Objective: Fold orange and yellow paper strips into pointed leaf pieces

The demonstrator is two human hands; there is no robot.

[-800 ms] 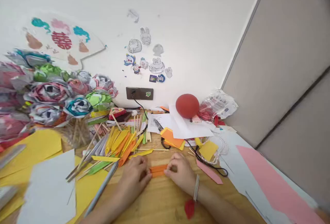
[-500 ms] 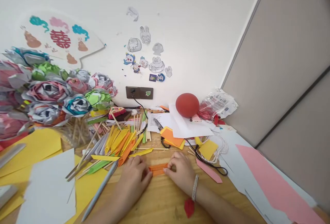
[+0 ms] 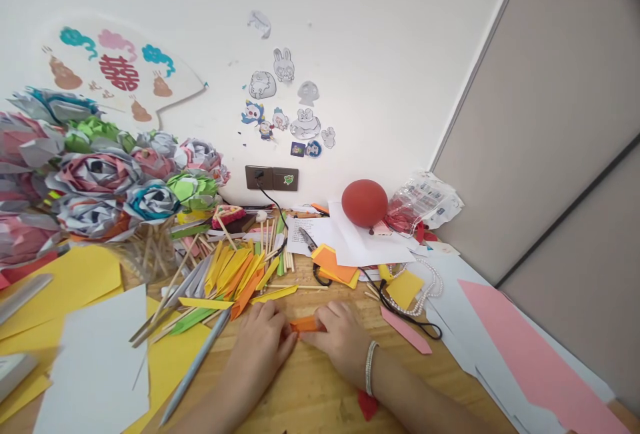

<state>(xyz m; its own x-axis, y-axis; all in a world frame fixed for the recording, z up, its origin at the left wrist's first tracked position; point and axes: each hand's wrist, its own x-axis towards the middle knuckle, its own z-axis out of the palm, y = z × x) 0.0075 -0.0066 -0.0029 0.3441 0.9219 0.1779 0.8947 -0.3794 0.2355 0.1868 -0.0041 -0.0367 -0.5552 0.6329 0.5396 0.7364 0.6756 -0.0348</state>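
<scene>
A small folded strip of orange paper lies on the wooden table between my two hands. My left hand is closed at the strip's left end, thumb and fingertips pressed on it. At the other end my right hand, with a silvery bracelet at the wrist, has its fingers closed over the paper and hides part of it. Just beyond my left hand is a pile of folded yellow and orange paper strips. A red paper piece lies partly under my right forearm.
Paper flowers stand at the left, near yellow and white sheets. Behind my hands are scissors, orange paper squares and a red balloon. A black cord and pink paper lie at right.
My right hand has slid left along the orange strip, closer to my left hand, so less of the paper shows. My left hand has hardly moved.
</scene>
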